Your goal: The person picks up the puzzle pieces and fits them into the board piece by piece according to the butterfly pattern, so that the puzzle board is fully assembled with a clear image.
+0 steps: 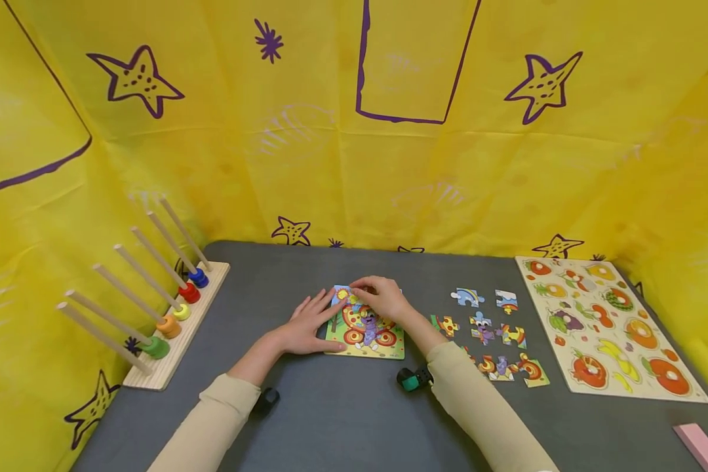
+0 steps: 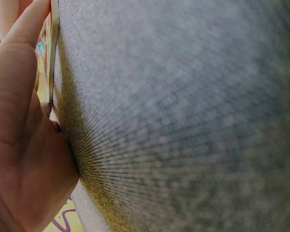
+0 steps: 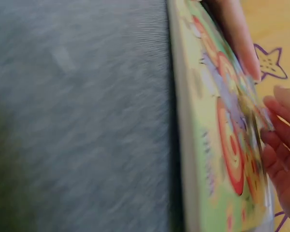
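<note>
A butterfly picture puzzle board (image 1: 374, 352) lies on the grey table in front of me. My left hand (image 1: 302, 330) rests at its left side with spread, mostly straight fingers, the thumb over the lower left edge. Over the board's upper part, my right hand (image 1: 385, 300) pinches a small puzzle piece (image 3: 267, 119) between thumb and fingertips; the fingers cover most of it. Right of the board lie several loose jigsaw pieces, among them a sky-blue one (image 1: 467, 297) and a purple one (image 1: 482, 329). In the left wrist view, the left hand (image 2: 19, 121) touches the board's edge.
On the left stands a wooden peg stand (image 1: 179, 341) with coloured rings on upright rods. A fruit-picture board (image 1: 610, 387) lies to the right. The pink block (image 1: 701, 446) is at the near right corner. Yellow patterned cloth (image 1: 354, 170) surrounds the table's back and sides.
</note>
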The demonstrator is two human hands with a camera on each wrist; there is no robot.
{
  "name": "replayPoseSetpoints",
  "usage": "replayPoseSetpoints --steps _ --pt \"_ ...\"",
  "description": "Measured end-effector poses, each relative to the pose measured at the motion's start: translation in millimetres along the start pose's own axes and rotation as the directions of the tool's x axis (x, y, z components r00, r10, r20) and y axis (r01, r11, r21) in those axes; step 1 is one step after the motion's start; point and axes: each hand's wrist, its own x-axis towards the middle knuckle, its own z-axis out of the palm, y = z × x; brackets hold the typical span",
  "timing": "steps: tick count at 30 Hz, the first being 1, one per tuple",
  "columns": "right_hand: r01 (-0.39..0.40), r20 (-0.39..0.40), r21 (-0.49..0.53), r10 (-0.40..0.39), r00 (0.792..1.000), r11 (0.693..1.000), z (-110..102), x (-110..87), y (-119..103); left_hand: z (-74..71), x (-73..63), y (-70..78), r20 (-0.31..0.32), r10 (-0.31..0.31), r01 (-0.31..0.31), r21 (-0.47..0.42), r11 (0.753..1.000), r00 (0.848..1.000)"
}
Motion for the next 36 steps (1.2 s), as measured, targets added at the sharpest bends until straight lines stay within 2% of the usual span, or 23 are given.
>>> replayPoseSetpoints --steps 5,8,11,14,17,25,27,31,34,36 --pt "0.176 0.036 -0.131 -0.173 0.984 0.976 -5 -11.3 2 1.8 1.8 -1.3 -0.007 0.004 -0.004 0.003 1.000 1.000" --pt "0.247 0.130 -0.185 -0.225 0.966 0.951 -13 -20.6 1 0.7 1.5 -1.0 -0.010 0.006 -0.006 0.002 1.000 1.000" --pt "0.321 0.229 -0.241 -0.268 0.936 0.916 -19 -29.2 0 -0.6 0.8 0.1 -0.014 0.010 -0.010 -0.001 1.000 1.000" --pt "0.376 0.282 -0.291 -0.296 0.913 0.880 -18 -34.6 -3 -0.8 0.6 0.3 -0.023 0.015 -0.015 -0.005 1.000 1.000" --pt "0.374 0.295 -0.334 -0.281 0.913 0.865 -13 -37.8 -8 0.4 1.0 -0.4 -0.028 0.019 -0.019 0.000 1.000 0.999" --pt "0.273 0.271 -0.429 -0.165 0.948 0.861 6 -39.2 -20 2.0 2.0 1.1 -0.028 0.015 -0.015 0.003 1.000 0.999" --pt "0.258 0.265 -0.427 -0.152 0.952 0.867 8 -38.8 -21 1.9 2.1 1.4 -0.027 0.013 -0.013 -0.002 1.000 1.000" --pt "0.232 0.265 -0.374 -0.136 0.955 0.898 6 -40.0 -22 1.9 2.6 0.9 -0.034 0.027 -0.027 -0.009 1.000 0.999" --pt "0.240 0.262 -0.334 -0.155 0.953 0.912 4 -40.9 -19 2.2 2.5 -0.2 -0.039 0.039 -0.040 -0.013 0.999 0.998" --pt "0.260 0.261 -0.329 -0.177 0.949 0.908 2 -41.1 -17 2.2 2.0 -1.0 -0.037 0.038 -0.039 -0.011 0.999 0.999"
